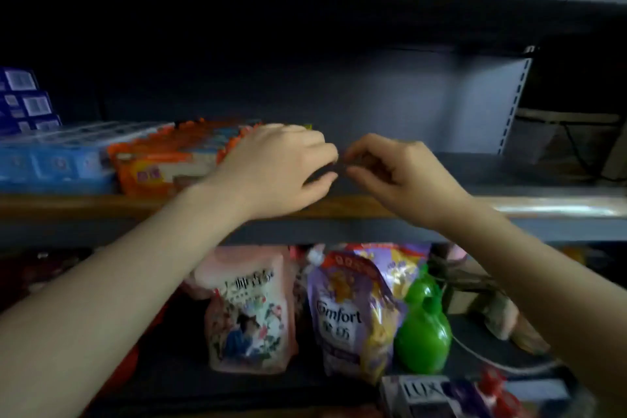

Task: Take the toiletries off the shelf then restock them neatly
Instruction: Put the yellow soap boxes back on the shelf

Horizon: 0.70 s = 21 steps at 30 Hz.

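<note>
The one head-worn camera looks forward and slightly down, from close, at the shelf (101,204) and the lower shelf under it.

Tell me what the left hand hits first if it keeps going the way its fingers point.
Likely the right hand: the left hand's fingers point right, almost at its fingertips. Depth is unclear, so they may pass.

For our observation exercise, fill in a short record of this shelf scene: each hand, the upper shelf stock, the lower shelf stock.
left hand: left hand over the orange packs, fingers curled; any grip is unclear
right hand: right hand, fingertips bunched near the left hand's; anything held is too blurred to tell
upper shelf: upper shelf holds blue packs beside the orange packs; blue boxes behind
lower shelf: pink pouch, purple Comfort pouch, green bottle
</note>
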Motion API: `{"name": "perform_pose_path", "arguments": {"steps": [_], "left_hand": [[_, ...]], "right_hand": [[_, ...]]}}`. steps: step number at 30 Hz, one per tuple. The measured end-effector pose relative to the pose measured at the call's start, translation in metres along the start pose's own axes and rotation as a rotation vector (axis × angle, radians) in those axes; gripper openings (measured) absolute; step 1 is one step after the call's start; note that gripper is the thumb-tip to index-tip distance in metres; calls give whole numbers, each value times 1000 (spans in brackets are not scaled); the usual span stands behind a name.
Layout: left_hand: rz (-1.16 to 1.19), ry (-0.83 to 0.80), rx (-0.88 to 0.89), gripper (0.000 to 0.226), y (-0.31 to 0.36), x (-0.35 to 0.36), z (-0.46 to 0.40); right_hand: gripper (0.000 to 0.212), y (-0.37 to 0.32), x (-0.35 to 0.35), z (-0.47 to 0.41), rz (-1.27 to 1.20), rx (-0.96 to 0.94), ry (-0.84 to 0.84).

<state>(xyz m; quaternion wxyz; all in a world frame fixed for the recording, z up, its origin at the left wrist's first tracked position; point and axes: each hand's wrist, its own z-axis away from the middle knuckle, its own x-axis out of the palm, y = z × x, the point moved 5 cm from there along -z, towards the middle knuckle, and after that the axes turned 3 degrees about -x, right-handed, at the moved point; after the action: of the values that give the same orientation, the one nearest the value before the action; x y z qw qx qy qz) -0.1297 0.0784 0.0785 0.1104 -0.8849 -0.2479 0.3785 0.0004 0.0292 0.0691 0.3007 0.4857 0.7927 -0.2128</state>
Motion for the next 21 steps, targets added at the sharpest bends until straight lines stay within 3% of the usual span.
{"name": "perform_pose_path", "arguments": {"steps": [4,10,16,21], "left_hand": [[175,-56,-28,27,65,26,46],[383,-349,-103,29,142,91,110],[561,-499,-191,37,197,114,157],[612,-608,-143,46,231,118,189]], "right_hand": [[27,-13,4,99,-60,12,-177],[22,-25,32,229,28,-46,-532],[39,-49,57,306,48,-41,-699],[49,-55,71,336,126,-9,-814]]}}
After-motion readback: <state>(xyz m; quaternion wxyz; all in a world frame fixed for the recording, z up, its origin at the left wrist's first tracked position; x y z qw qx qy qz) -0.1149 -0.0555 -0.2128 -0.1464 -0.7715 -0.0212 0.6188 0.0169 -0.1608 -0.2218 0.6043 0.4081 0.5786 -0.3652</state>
